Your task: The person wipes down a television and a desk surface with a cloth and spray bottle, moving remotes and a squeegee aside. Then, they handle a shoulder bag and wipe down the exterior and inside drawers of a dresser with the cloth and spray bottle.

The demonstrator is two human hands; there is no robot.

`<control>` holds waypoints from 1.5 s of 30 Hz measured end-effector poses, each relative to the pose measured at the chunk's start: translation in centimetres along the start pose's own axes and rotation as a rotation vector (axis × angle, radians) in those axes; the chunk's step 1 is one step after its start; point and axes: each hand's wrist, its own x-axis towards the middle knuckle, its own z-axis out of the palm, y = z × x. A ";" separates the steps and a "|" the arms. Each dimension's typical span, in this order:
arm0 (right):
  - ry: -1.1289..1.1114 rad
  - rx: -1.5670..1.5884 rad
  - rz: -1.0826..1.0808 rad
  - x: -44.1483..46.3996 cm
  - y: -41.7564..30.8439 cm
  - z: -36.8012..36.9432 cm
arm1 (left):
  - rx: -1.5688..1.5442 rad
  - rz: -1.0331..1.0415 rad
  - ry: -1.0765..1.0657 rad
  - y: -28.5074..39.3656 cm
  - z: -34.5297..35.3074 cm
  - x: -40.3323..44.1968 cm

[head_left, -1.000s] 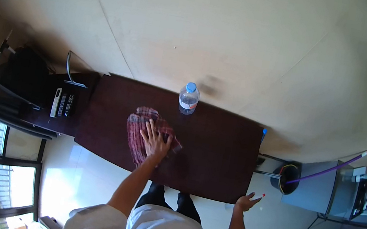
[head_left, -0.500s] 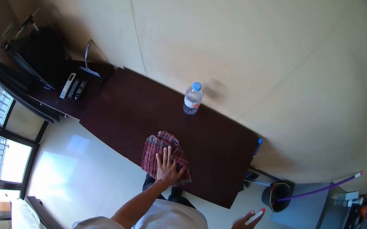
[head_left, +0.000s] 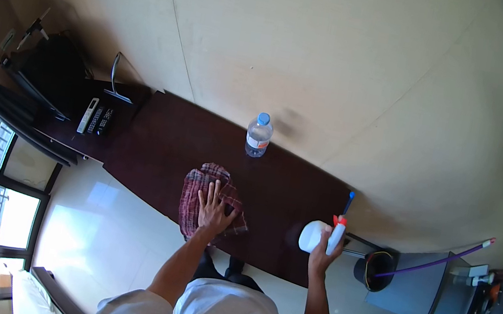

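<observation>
A dark brown wooden table (head_left: 286,189) runs along a beige wall (head_left: 321,56), its far edge toward the wall. The left hand (head_left: 213,212) lies palm down with its fingers spread on a red-and-grey checked cloth (head_left: 191,197), which is bunched and creased at the near edge, left of the table's middle; part of the cloth reaches that edge. The right hand (head_left: 323,254) is closed around the neck of a white plastic spray bottle (head_left: 312,236) with a red-and-white spray head, held at the table's right edge, toward the near right corner. Whether a finger presses the trigger, or whether the spray bottle touches the tabletop, I cannot tell. A clear plastic bottle (head_left: 258,137) with a blue cap and a white label stands upright near the far edge, around its middle, apart from both hands. At the far right corner shows a slim blue object (head_left: 351,196). Well past the left edge, remote controls (head_left: 100,120) lie side by side on a dark cabinet (head_left: 66,134). Beyond the right edge, a purple pole (head_left: 434,260) leans out of a black bucket (head_left: 361,272).
</observation>
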 end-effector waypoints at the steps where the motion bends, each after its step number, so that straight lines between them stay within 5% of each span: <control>1: -0.014 -0.006 0.013 0.8 -0.5 1.0 | 0.000 -0.009 0.018 -0.4 0.0 0.8; 9: -0.130 -0.029 0.058 3.3 -1.7 4.4 | 0.000 -0.035 0.080 -3.5 -0.4 6.0; 18: -0.094 0.033 0.018 3.7 -0.5 4.9 | -0.213 0.084 -0.169 -8.3 -2.4 9.5; 24: -0.209 0.037 0.153 2.7 0.4 3.8 | -0.393 0.069 -0.201 -11.9 -6.8 2.0; 27: -0.135 -0.145 -0.062 1.5 1.2 2.6 | -0.514 -0.030 -0.237 -13.5 -7.6 -3.4; 31: -0.166 -0.206 0.068 -1.8 3.0 -1.1 | -0.666 -0.109 -0.244 -13.1 -11.0 -9.4; 35: -0.593 0.174 0.433 -3.6 -3.2 -8.3 | -0.831 -0.107 -0.871 -11.4 -22.8 -12.7; 37: -0.918 0.182 0.453 -3.4 -9.8 -13.5 | -1.626 0.257 -1.160 -9.9 -28.1 -15.1; 39: -1.372 0.103 0.113 -1.6 -16.3 -16.7 | -1.635 0.236 -1.109 -9.6 -27.9 -15.6; 45: -1.451 0.106 -0.212 0.3 -22.7 -18.3 | -1.691 0.122 -0.772 -6.5 -27.1 -17.2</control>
